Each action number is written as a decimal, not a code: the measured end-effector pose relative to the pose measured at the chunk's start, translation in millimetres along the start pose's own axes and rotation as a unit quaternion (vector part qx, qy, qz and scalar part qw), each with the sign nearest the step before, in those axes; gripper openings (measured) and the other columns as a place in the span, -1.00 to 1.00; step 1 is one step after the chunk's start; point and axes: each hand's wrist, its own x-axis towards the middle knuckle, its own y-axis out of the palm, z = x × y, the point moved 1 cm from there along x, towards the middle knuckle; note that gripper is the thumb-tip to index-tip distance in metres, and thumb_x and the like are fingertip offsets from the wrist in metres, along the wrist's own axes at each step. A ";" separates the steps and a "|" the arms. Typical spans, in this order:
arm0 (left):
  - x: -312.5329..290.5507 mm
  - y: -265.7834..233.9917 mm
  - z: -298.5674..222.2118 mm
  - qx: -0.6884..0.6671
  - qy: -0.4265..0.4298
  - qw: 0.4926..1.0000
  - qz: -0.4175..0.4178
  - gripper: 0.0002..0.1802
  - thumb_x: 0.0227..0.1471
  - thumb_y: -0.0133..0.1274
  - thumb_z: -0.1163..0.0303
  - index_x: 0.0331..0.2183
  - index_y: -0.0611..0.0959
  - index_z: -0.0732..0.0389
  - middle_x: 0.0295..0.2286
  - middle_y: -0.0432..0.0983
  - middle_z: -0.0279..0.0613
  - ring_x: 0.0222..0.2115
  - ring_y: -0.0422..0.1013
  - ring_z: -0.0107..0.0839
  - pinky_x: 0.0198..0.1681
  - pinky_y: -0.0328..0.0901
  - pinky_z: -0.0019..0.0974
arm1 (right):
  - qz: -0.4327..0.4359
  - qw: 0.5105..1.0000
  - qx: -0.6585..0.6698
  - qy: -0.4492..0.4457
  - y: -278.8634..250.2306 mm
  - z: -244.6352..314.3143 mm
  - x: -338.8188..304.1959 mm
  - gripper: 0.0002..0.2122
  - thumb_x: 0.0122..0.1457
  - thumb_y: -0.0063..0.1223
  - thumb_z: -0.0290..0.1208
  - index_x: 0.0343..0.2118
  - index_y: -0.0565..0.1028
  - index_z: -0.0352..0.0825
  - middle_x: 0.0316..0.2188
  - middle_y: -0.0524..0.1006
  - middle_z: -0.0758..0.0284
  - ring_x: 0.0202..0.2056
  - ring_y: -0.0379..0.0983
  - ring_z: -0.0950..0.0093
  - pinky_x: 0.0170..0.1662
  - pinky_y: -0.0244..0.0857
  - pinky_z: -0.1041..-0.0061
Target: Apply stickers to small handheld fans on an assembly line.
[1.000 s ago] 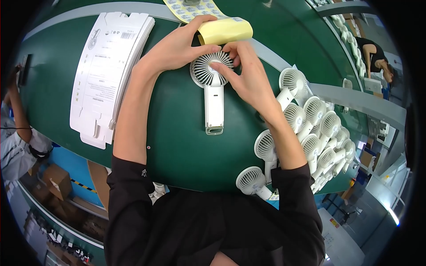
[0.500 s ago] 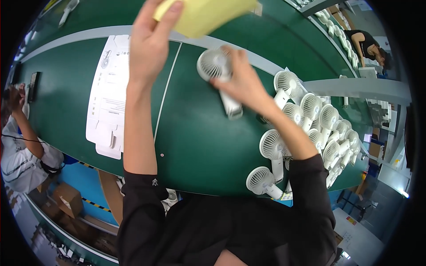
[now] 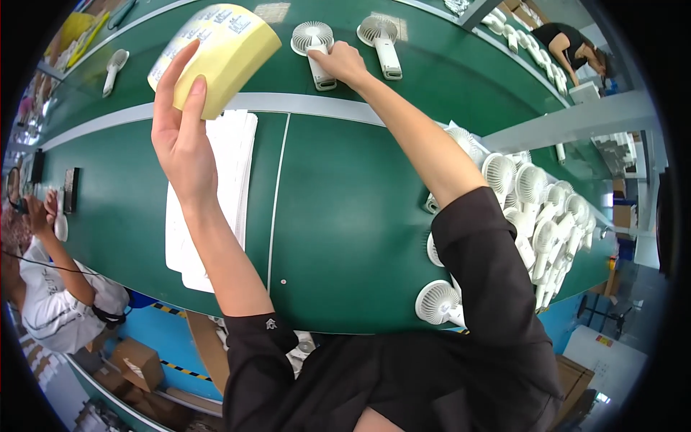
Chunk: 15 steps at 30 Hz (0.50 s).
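Observation:
At the upper left, my left hand (image 3: 186,137) pinches a curved yellow sheet of stickers (image 3: 241,61) between fingers and thumb, its printed labels facing away along the far side. My right hand (image 3: 344,63) reaches to the far green surface beyond the grey rail and closes on the handle of a white handheld fan (image 3: 312,36). That fan lies with its round head away from me. A second handheld fan (image 3: 387,54) lies just right of it, apart from my hand. Below my left wrist, white printed flat cartons (image 3: 230,173) are partly hidden by the forearm.
Many white fans (image 3: 531,183) are heaped at the right of the green table (image 3: 338,237), one fan (image 3: 436,302) near its front edge. A grey rail (image 3: 317,106) crosses behind. Another fan (image 3: 115,68) lies far left. A co-worker (image 3: 65,281) sits at the left; another bends far right.
My right hand has carried the fan from the near table over the rail to the far surface. My left hand and the sticker sheet have moved left, and the view has shifted forward.

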 end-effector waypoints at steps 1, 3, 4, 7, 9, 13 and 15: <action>1.1 2.0 1.2 -0.001 -0.001 1.000 0.010 -0.59 0.23 0.00 0.42 0.10 0.53 0.26 -0.01 0.52 -0.18 0.02 0.40 -0.43 0.13 0.21 -0.37 | -0.006 1.000 0.005 0.007 3.3 -2.2 2.6 -0.44 0.07 0.14 0.11 -0.37 0.62 -0.49 -0.33 0.61 0.01 -0.23 0.57 0.11 -0.13 0.42 0.20; 1.0 5.5 1.9 -0.016 -0.025 1.000 0.006 -0.64 0.24 -0.02 0.41 0.04 0.60 0.26 -0.06 0.56 -0.20 -0.02 0.42 -0.45 0.10 0.23 -0.39 | -0.038 0.997 0.031 -0.064 5.5 -0.3 5.9 -0.42 0.03 0.18 -0.07 -0.11 0.46 -0.59 -0.14 0.51 -0.13 -0.15 0.52 0.00 -0.05 0.39 0.11; 2.1 7.5 2.6 -0.015 -0.025 0.999 0.013 -0.64 0.24 -0.02 0.41 0.04 0.60 0.26 -0.06 0.56 -0.20 -0.02 0.42 -0.45 0.10 0.23 -0.39 | -0.042 0.997 0.034 -0.060 5.3 -4.3 3.7 -0.42 0.03 0.18 -0.07 -0.11 0.46 -0.59 -0.14 0.51 -0.13 -0.15 0.52 0.00 -0.05 0.39 0.11; 1.4 -5.8 2.8 0.057 -0.008 0.998 -0.009 -0.66 0.25 -0.05 0.40 0.00 0.65 0.26 -0.11 0.59 -0.22 -0.08 0.43 -0.48 0.07 0.25 -0.41 | -0.005 0.985 -0.013 -0.174 12.6 23.3 -31.9 -0.54 0.01 0.21 -0.31 -0.15 0.39 -0.59 -0.10 0.40 -0.19 -0.14 0.48 -0.09 -0.05 0.40 0.08; 3.3 3.4 2.7 0.030 -0.018 0.999 -0.017 -0.67 0.26 -0.06 0.38 -0.03 0.67 0.25 -0.11 0.58 -0.23 -0.11 0.43 -0.51 0.04 0.26 -0.42 | 0.016 0.992 -0.030 -0.122 6.1 16.7 -32.6 -0.53 0.04 0.19 -0.30 -0.11 0.39 -0.61 -0.08 0.41 -0.15 -0.14 0.49 -0.05 -0.03 0.39 0.11; 3.0 -1.2 4.4 0.063 -0.008 0.998 -0.019 -0.67 0.27 -0.07 0.38 -0.02 0.67 0.23 -0.13 0.59 -0.23 -0.11 0.43 -0.51 0.04 0.26 -0.42 | 0.087 0.982 0.166 -0.038 -17.8 10.6 -37.7 -0.49 0.09 0.22 -0.25 -0.04 0.39 -0.57 -0.10 0.49 0.02 -0.15 0.52 0.18 -0.07 0.40 0.23; 1.6 -6.8 4.6 0.093 -0.007 0.995 -0.026 -0.67 0.27 -0.08 0.39 -0.03 0.68 0.20 -0.12 0.59 -0.23 -0.09 0.42 -0.49 0.04 0.25 -0.42 | 0.085 0.968 0.233 -0.035 -33.5 11.7 -58.2 -0.50 0.13 0.22 -0.22 -0.01 0.40 -0.53 -0.09 0.48 0.12 -0.15 0.48 0.33 -0.10 0.38 0.34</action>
